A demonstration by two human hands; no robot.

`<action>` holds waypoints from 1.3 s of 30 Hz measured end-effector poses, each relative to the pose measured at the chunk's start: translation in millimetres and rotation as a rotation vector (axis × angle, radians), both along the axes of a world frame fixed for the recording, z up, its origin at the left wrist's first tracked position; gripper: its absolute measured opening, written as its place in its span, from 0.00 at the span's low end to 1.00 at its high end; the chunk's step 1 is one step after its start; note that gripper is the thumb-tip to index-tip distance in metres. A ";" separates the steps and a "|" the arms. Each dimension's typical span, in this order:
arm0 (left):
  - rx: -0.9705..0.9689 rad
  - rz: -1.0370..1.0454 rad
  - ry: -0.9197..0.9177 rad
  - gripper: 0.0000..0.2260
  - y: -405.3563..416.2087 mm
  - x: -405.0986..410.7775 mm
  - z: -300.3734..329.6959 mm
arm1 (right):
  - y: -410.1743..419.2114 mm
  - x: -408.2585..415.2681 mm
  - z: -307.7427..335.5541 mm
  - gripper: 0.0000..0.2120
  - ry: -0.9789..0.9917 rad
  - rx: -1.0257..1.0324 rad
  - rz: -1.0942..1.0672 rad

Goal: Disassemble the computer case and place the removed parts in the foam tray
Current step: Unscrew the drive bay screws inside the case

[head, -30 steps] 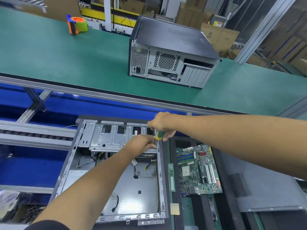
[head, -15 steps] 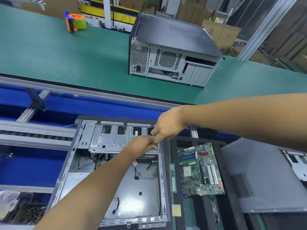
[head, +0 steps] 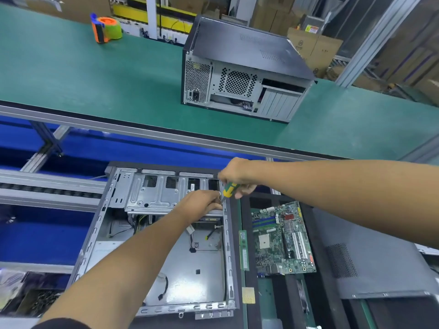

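An open computer case (head: 152,236) lies on its side in front of me, its silver drive cage (head: 154,193) at the far end. My left hand (head: 202,203) rests on the cage's right end, fingers pinched near the case's right rail. My right hand (head: 235,174) grips a green and yellow screwdriver (head: 228,189), its tip pointing down beside my left fingers. Right of the case a black foam tray (head: 247,210) holds a green motherboard (head: 282,238) and a RAM stick (head: 244,250).
A second, closed computer case (head: 240,74) stands on the green conveyor belt (head: 95,79) beyond. An orange tape dispenser (head: 105,29) sits far left on the belt. A grey side panel (head: 370,257) lies to the right of the tray. A bin of screws (head: 42,302) is at lower left.
My right hand dipped to the cage's right end half a second ago, then lifted slightly; the screwdriver handle shows again. My left hand has stayed on the cage.
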State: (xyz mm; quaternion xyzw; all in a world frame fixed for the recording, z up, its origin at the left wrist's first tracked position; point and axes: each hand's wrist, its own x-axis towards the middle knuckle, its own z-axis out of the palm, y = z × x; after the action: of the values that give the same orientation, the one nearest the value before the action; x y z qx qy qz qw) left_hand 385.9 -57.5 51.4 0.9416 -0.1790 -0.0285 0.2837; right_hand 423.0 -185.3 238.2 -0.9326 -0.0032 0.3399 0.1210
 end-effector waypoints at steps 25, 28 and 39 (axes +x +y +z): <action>-0.005 0.007 0.052 0.10 -1.6 0.2 3.1 | -8.6 4.3 2.4 0.20 -0.427 -0.083 1.096; -0.018 0.013 0.023 0.10 -1.2 -0.9 3.1 | -7.8 -0.9 -1.8 0.18 -0.249 -0.073 0.305; -0.001 0.011 0.041 0.10 -1.7 -0.1 1.6 | 0.2 -0.5 1.3 0.13 -0.256 -0.275 0.533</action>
State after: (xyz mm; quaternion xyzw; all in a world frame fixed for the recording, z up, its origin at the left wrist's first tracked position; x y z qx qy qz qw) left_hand 385.9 -59.2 53.0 0.9417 -0.1681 -0.0465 0.2877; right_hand 422.5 -185.1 239.6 -0.9418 -0.2162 0.2369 -0.1009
